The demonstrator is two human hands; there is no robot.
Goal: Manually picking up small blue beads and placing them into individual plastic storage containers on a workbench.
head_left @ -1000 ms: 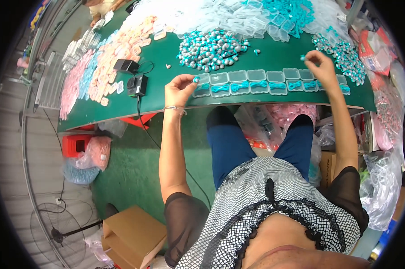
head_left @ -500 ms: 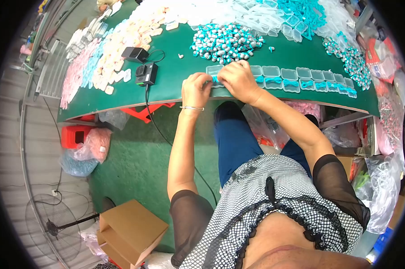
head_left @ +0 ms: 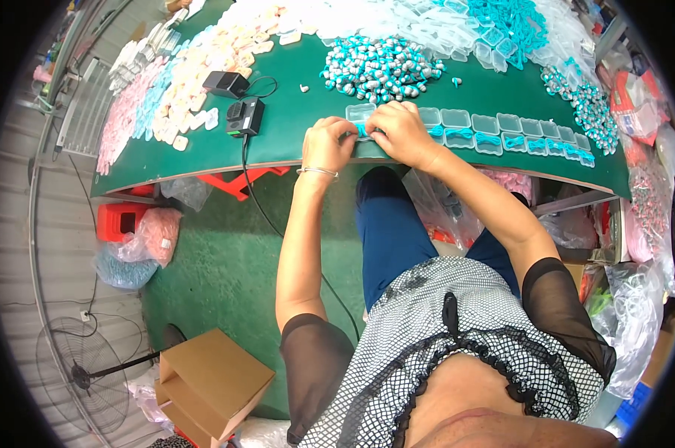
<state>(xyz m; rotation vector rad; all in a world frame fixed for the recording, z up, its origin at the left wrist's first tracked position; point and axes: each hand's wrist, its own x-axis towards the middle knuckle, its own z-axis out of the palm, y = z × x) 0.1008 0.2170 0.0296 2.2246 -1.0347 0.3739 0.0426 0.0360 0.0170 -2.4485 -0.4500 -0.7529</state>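
Note:
My left hand [head_left: 327,145] and my right hand [head_left: 401,134] meet over the leftmost clear plastic case [head_left: 360,112] at the table's near edge. The lid of this case lies open on the far side. Between my fingertips a teal cord [head_left: 362,131] shows at the case's near half; both hands pinch at it, though the fingertips partly hide it. To the right of my right hand runs a row of open clear cases [head_left: 485,124]. Bundled teal cords [head_left: 489,140] lie in the near halves of these cases.
Beyond my hands lies a heap of small grey and teal pieces [head_left: 382,69]. Clear cases [head_left: 419,26] and teal cords [head_left: 520,26] are piled at the back. A black box-shaped device [head_left: 245,117] with a cable stands on the green table [head_left: 292,112], left of my hands.
My fingers have shifted slightly at the leftmost case, still pinching at the teal cord. The whole view has moved a little; the cases and heaps lie as before.

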